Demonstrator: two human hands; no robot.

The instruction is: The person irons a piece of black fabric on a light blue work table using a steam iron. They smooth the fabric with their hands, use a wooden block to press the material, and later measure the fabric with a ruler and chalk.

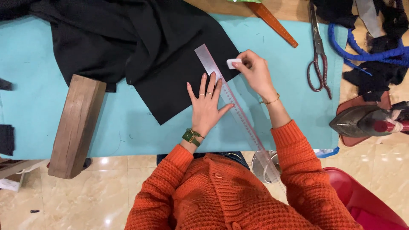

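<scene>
Left hand [205,106] flat, fingers spread, pinning clear ruler [232,106] on black fabric [170,81] mid-table [38,106]. Right hand [254,72] pinches white chalk [233,63] at ruler edge. Risk: ruler slips, line goes crooked.

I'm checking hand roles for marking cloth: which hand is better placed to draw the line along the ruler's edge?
The right hand: it pinches the small white chalk piece beside the long clear plastic ruler. The left hand lies flat, pinning the ruler on the black fabric.
</scene>
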